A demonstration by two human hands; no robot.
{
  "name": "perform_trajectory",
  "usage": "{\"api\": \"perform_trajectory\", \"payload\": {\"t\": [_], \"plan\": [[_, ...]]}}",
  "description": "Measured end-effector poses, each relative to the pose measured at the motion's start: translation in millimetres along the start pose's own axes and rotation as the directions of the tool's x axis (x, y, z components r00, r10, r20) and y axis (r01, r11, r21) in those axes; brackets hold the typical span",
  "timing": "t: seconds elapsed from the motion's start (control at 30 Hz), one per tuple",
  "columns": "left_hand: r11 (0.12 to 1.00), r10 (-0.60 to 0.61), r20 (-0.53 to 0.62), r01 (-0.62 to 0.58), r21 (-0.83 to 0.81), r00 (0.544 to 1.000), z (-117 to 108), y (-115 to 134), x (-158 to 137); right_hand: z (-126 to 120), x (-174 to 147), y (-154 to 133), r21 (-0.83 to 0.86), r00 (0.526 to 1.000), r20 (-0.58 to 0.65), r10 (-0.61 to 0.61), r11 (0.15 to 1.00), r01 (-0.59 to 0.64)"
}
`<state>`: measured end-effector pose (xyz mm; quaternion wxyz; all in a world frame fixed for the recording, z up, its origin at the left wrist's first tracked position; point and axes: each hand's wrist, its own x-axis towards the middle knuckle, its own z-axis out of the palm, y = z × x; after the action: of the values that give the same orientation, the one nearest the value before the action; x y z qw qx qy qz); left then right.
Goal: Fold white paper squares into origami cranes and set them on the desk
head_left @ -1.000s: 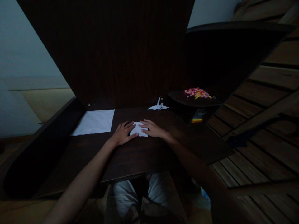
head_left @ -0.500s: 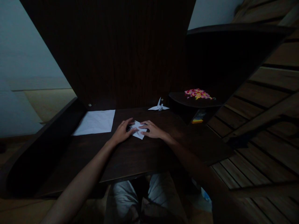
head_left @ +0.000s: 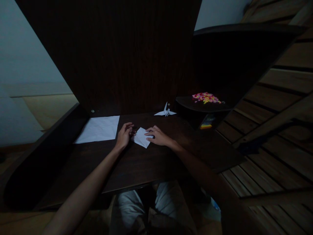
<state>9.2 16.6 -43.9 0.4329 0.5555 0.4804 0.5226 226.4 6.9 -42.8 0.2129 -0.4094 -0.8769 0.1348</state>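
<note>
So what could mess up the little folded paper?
The folded paper could slide or twist, since only the right hand clearly has its fingers on it. In this dimness, its edges might be hard to line up. A careless reach might bump the paper bird beyond it.

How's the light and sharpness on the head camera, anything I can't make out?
Head view: dim overall, no glare on the folded paper, its creases only faintly readable; head view, upper right: the recess is nearly black; head view, right edge: the wooden slats look soft.
</note>
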Motion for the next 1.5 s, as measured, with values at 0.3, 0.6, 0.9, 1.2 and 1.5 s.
{"api": "perform_trajectory", "payload": {"t": [0.3, 0.6, 0.9, 1.2, 1.5], "plan": [[0.963, -0.148, -0.132, 0.113, -0.244, 0.980, 1, -2, 6, 3, 0, 4, 0.038, 0.999, -0.027, -0.025, 0.999, 0.026], [0.952, -0.183, -0.160, 0.134, -0.276, 0.970, 1, 1, 6, 4, 0, 7, 0.046, 0.999, -0.037, -0.033, 0.998, 0.035], [0.943, -0.196, -0.097, 0.161, -0.291, 0.976, 3, 4, 2, 3, 0, 5, 0.048, 0.998, -0.041, -0.037, 0.998, 0.039], [0.998, -0.049, 0.219, 0.038, 0.051, 0.975, 12, 4, -8, 6, 2, -2, 0.039, 0.997, -0.029, -0.066, 0.997, 0.067], [0.694, 0.209, 0.505, -0.490, 0.527, 0.838, 12, 6, -17, 6, 5, 6, 0.259, 0.965, -0.208, 0.157, 0.961, -0.101]]}}
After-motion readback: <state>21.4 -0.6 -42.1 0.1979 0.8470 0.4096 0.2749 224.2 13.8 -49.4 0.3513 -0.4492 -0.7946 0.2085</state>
